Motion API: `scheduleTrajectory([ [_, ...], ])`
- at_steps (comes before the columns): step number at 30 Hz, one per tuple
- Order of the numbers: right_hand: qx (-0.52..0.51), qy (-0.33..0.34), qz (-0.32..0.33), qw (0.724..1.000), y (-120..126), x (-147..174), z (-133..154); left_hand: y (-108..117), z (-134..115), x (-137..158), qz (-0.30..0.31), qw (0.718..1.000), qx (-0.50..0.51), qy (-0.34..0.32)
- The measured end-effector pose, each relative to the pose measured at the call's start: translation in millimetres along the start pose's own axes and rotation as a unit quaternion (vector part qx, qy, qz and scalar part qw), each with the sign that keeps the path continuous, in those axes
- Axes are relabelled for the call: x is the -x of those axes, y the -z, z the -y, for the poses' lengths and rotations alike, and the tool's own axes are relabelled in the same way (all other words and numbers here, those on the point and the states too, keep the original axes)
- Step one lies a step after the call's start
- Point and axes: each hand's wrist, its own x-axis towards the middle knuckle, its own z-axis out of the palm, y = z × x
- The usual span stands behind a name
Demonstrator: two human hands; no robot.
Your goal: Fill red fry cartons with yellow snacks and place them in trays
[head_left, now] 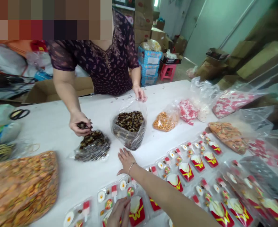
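My right hand (126,160), a thin bangle on its wrist, reaches across the white table with its fingers spread. It lies just in front of an open clear bag of small dark brown pieces (129,121) and holds nothing. Lower down, my left hand (118,213) is over a clear plastic tray (98,184), fingers and thumb drawn together; what they hold, if anything, is hidden. The trays carry small egg (101,196), popsicle (114,190) and red fries-box (137,210) pieces. Left of the open bag lies a second bag of dark pieces (93,143).
Across the table, a co-worker's hand (81,124) holds dark pieces. Bags of orange pieces (166,121) and pink-and-white pieces (188,111) stand at the right. A large bag of orange pieces (32,186) fills the left front. Black scissors (19,114) lie at the far left.
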Motion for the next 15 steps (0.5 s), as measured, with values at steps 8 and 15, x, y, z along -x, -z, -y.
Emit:
scheduleTrajectory([
  [8,-0.025,0.012,0.015,0.999,-15.7,7.9,2.6,4.2,-40.9,12.4,0.008,0.989,0.047,0.138],
  [15,0.049,-0.007,0.010,0.999,-25.1,10.2,6.4,12.6,-34.3,11.6,-0.009,0.985,0.073,0.153],
])
